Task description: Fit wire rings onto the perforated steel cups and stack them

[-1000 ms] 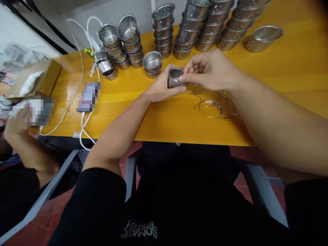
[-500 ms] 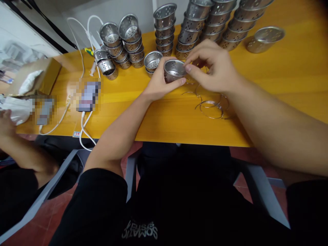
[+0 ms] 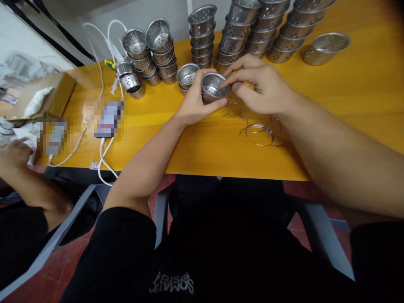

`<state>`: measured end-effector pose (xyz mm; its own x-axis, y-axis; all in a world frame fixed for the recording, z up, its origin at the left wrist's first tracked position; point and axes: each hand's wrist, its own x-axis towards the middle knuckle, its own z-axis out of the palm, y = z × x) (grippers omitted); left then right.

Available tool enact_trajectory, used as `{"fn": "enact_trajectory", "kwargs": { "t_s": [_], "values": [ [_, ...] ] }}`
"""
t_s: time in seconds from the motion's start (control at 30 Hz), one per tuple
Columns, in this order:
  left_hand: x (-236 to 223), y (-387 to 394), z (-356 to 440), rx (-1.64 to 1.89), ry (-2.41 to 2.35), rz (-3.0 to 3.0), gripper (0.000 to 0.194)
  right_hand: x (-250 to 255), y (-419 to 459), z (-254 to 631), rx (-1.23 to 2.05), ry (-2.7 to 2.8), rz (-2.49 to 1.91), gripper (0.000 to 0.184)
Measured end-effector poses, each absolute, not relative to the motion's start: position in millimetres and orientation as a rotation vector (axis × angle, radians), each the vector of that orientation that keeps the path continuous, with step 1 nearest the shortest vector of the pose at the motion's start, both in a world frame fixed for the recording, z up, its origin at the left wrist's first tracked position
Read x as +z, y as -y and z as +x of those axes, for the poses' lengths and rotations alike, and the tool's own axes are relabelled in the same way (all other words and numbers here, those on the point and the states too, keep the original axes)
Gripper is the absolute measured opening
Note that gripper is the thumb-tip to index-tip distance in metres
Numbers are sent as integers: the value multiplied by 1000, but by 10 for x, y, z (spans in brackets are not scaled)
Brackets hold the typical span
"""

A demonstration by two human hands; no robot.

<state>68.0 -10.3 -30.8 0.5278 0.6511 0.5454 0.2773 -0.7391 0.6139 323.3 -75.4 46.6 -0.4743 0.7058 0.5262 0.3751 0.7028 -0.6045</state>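
My left hand (image 3: 196, 101) is wrapped round a small perforated metal cup (image 3: 208, 96), thumb along its near side and its mouth tilted up. From the right, my right hand (image 3: 257, 84) reaches over the cup with fingers stretched out. Its index fingertip is at the right rim, partly over the opening, and the thumb stands apart. No object shows between these fingers. Several thin wire rings (image 3: 259, 126) lie loosely on the table below my right hand, some partly hidden by it. Just behind my left hand stands another perforated cup (image 3: 187, 75), stacked on one more.
Tall stacks of perforated cups (image 3: 236, 31) line the table's back, with shorter stacks (image 3: 162, 57) further left. A single cup (image 3: 323, 50) stands at right. Phones with white cables (image 3: 109, 120), a cardboard box (image 3: 65, 94) and another person's arm (image 3: 31, 183) are at left.
My right hand's fingers have gone from a pinch at the cup's rim to stretched out, the index reaching over the opening. My left hand keeps its hold. The other person's hand has shifted.
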Motion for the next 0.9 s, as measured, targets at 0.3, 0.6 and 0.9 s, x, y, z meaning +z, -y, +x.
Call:
{"fn": "enact_trajectory", "kwargs": {
  "t_s": [0.3, 0.6, 0.9],
  "values": [
    [-318, 130, 731, 1076, -727, 2412, 102, 342, 724, 3185, 569, 2136, -824, 31],
    [-198, 154, 735, 1186, -716, 2351, 97, 439, 832, 3178, 478, 2020, -804, 54],
    [351, 275, 441, 1669, -1224, 2236, 64, 358, 746, 3203, 329, 1795, -874, 58]
  ]
}}
